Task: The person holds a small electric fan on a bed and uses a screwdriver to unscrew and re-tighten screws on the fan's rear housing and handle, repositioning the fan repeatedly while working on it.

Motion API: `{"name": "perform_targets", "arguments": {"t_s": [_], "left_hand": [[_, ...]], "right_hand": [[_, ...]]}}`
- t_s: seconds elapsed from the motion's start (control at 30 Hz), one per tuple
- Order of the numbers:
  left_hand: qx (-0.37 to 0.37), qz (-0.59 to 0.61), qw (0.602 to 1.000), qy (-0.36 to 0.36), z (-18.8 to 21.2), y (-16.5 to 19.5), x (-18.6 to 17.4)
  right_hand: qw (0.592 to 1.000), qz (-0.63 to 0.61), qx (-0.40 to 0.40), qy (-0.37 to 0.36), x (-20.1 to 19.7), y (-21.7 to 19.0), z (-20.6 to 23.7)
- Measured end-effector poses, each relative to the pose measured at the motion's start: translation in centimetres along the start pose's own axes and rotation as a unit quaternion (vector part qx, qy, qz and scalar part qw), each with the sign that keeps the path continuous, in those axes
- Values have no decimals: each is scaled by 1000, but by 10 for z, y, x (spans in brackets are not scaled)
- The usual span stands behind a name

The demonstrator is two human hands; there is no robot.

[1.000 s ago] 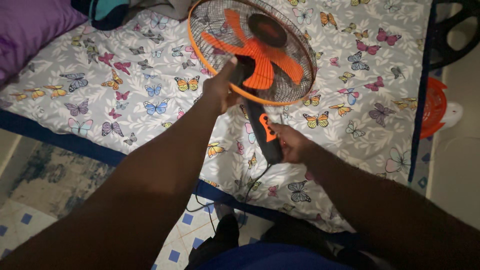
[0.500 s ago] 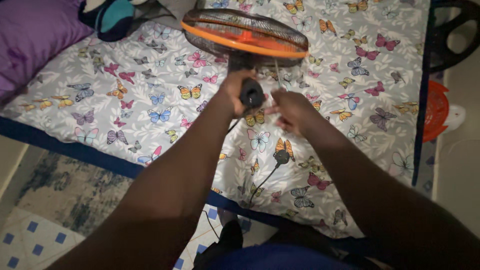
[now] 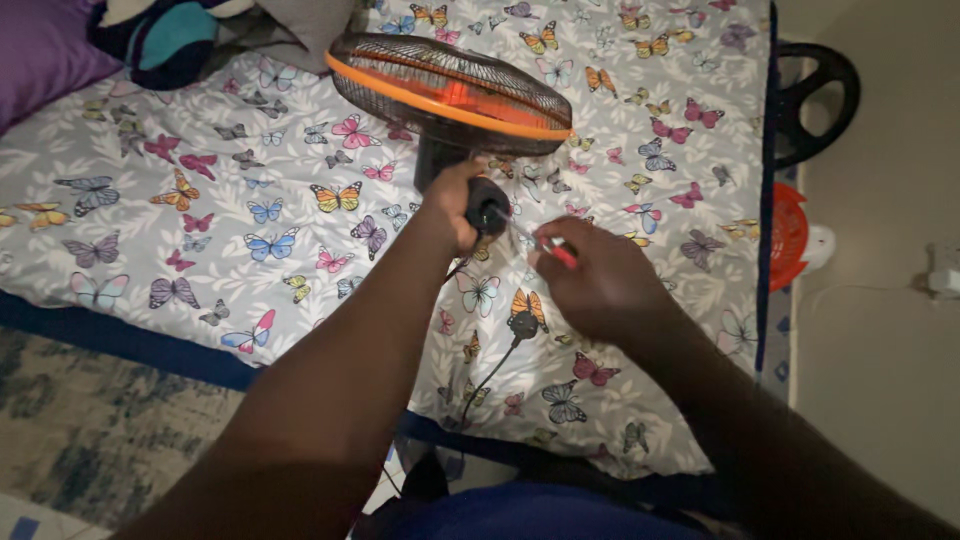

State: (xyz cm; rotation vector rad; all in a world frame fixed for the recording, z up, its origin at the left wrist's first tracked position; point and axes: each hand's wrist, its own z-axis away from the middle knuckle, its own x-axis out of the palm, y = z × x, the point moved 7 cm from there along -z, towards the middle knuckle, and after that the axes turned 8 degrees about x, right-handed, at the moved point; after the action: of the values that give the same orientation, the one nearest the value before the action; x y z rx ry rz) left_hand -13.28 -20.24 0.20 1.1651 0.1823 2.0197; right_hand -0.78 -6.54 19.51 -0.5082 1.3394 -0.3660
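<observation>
Home bedroom, butterfly-print bedsheet (image 3: 250, 200), purple pillow (image 3: 45, 50), patterned rug (image 3: 90, 420)

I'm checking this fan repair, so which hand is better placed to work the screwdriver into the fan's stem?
Probably the right hand: it holds the red-handled screwdriver, tip almost at the black fan stem. The left hand grips that stem, steadying it.

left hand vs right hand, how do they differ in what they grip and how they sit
The left hand wraps around the fan's black stem, just under the fan head; the right hand pinches a thin screwdriver with a red handle. The left hand is a closed fist; the right uses fingertips, tool tip aimed at the stem. Both hover over the butterfly bedsheet.
</observation>
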Motion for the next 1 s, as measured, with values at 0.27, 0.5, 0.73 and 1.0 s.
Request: {"name": "perform_targets", "arguments": {"t_s": [0.27,0.5,0.73,1.0], "left_hand": [[4,-6,998,58,3,-7,3],[8,-14,996,88,4,-2,-6],[-33,132,990,45,23,-6,-7],[34,150,988,-11,1,6,11]], "right_hand": [[997,52,-57,30,36,-9,-68],[912,-227,261,-219,54,-5,-61],[947,-56,127,-288,-26,-4,-30],[931,-308,180,-77,3,43,-75]]}}
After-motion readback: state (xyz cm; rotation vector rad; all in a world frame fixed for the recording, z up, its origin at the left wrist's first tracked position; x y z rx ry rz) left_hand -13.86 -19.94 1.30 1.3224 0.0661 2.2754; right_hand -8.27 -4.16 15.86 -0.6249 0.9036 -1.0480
